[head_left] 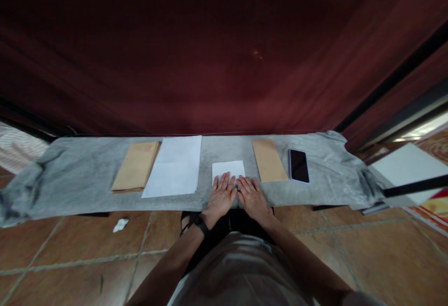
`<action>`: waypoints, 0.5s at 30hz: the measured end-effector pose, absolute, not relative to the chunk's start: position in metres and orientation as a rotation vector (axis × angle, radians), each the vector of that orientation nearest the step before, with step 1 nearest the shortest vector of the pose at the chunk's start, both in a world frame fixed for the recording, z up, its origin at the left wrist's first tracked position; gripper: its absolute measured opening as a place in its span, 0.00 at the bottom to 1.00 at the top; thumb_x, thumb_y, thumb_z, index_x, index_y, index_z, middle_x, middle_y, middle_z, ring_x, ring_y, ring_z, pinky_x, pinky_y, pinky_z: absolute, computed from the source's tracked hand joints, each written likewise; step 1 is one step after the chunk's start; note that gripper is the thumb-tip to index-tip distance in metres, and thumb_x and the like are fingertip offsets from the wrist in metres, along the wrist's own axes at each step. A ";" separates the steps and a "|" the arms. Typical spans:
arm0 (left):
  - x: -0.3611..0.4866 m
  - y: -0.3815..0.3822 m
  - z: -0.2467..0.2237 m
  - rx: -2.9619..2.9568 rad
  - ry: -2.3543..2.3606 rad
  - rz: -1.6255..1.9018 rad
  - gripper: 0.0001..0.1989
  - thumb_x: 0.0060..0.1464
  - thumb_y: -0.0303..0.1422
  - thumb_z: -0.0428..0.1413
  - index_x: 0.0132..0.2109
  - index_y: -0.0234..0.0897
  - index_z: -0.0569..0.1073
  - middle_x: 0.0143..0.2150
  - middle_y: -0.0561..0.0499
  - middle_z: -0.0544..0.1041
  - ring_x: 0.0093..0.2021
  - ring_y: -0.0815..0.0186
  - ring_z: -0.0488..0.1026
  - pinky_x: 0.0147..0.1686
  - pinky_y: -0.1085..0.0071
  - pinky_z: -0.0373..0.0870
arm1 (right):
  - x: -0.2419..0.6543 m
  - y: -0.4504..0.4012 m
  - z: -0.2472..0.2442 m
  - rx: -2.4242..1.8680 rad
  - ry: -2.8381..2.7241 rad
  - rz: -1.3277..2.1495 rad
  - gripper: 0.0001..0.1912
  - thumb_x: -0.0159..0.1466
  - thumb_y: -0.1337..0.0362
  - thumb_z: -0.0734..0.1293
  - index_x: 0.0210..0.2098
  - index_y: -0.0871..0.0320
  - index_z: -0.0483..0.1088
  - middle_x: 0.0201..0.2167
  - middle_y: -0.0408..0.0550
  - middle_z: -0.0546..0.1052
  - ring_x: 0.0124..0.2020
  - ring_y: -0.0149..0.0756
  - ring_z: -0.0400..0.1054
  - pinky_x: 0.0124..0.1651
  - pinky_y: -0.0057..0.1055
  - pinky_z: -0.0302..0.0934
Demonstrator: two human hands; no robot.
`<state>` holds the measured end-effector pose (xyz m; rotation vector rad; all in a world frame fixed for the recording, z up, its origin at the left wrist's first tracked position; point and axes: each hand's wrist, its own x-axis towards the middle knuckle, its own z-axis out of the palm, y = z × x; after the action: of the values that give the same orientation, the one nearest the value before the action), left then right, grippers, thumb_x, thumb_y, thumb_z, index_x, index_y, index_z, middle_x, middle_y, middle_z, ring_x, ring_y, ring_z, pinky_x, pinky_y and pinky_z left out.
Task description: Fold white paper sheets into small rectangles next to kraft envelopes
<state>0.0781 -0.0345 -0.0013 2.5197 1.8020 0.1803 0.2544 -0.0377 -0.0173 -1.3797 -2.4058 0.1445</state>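
On the grey-draped desk [84, 166], left to right: brown envelopes [136, 167], stacked; white sheets [174, 168]; the small white paper [229, 168], both hands, left [221, 195] and right [250, 195], flat on its near edge, unclenched, grasping nothing; single brown envelope [269, 161]; phone [299, 166], screen up.

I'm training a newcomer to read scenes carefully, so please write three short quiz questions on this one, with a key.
1. True or false: fingers of the left hand lie over the small white paper rectangle.
2. Which lies farthest right on the grey cloth?
A) large white paper sheets
B) black-screened phone
C) brown paper stack
3. Fill in: the dark band is on the ____ wrist.

Key: 1 true; 2 B; 3 left
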 end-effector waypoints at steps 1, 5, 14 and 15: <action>0.081 -0.030 -0.001 2.508 1.792 0.174 0.27 0.71 0.39 0.38 0.71 0.36 0.59 0.73 0.42 0.58 0.74 0.57 0.52 0.72 0.49 0.46 | 0.254 -0.037 -0.017 -1.384 -2.401 0.140 0.24 0.74 0.63 0.57 0.68 0.59 0.61 0.69 0.53 0.63 0.69 0.45 0.57 0.73 0.52 0.43; 0.084 -0.017 -0.002 2.456 1.830 0.163 0.29 0.71 0.40 0.36 0.71 0.32 0.58 0.74 0.42 0.56 0.74 0.59 0.50 0.72 0.53 0.45 | 0.252 -0.036 -0.015 -1.390 -2.398 0.126 0.24 0.74 0.62 0.57 0.67 0.58 0.63 0.68 0.53 0.65 0.69 0.46 0.58 0.72 0.52 0.43; 0.049 -0.022 -0.008 2.324 2.073 0.201 0.32 0.70 0.41 0.38 0.73 0.27 0.54 0.73 0.37 0.55 0.74 0.56 0.50 0.71 0.53 0.47 | 0.252 -0.038 -0.012 -1.401 -2.396 0.131 0.24 0.74 0.61 0.57 0.68 0.59 0.61 0.69 0.52 0.63 0.69 0.45 0.58 0.73 0.50 0.43; 0.046 -0.024 -0.008 2.304 2.094 0.208 0.32 0.69 0.41 0.38 0.72 0.26 0.54 0.73 0.36 0.55 0.74 0.55 0.50 0.71 0.53 0.47 | 0.252 -0.038 -0.012 -1.402 -2.394 0.131 0.24 0.74 0.61 0.57 0.68 0.59 0.61 0.69 0.52 0.63 0.69 0.45 0.58 0.73 0.50 0.43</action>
<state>0.0460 -0.0236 -0.0081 2.3041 2.0942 0.2082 0.2522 -0.0381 -0.0118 -1.4021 -2.3936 0.1313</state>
